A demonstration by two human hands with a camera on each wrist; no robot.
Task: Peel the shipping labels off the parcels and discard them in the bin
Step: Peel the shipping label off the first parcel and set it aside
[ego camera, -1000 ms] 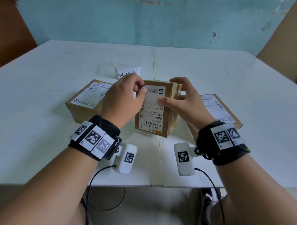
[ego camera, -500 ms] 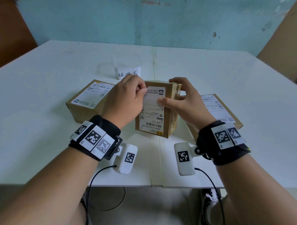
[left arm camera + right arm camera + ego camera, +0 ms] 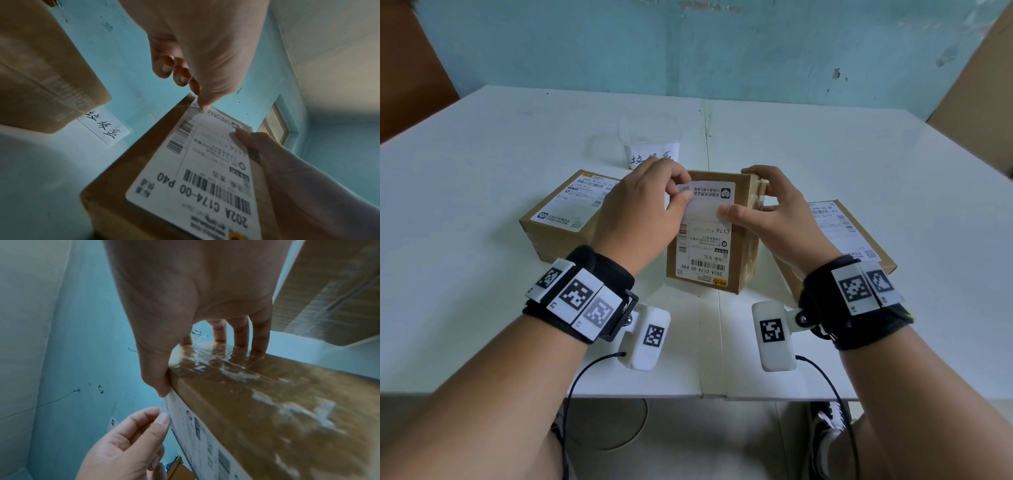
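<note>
A person's left hand (image 3: pixel 640 212) pinches the lifted far-left corner of a shipping label (image 3: pixel 705 233) on a small cardboard parcel (image 3: pixel 743 270) tipped up at the centre of the head view, while the right hand (image 3: pixel 774 212) grips the parcel itself, thumb pressed flat on the label's face and fingers (image 3: pixel 240 335) wrapped over the taped top edge. In the left-wrist view, only that corner of the label is free; the rest lies stuck flat down the box, barcode and print intact.

The risk from here is a tear. The grip covers a small tab of thin paper, and a sharp or sideways pull would likely rip the corner away and leave most of the label behind. The right thumb sits on the label just below the peeled part, so unless it slides down, it would likely pin the sheet and stop the peel there. The label could also lift a skin of cardboard with it.

Two more parcels lie flat on the white worktop (image 3: pixel 482 192), one at centre left (image 3: pixel 558 222) and one at centre right (image 3: pixel 859 246), each with its label on. The clear bin (image 3: pixel 652 144), marked with a handwritten tag, stands just beyond the hands at upper centre, close enough that a jerk of the parcel could knock it.
</note>
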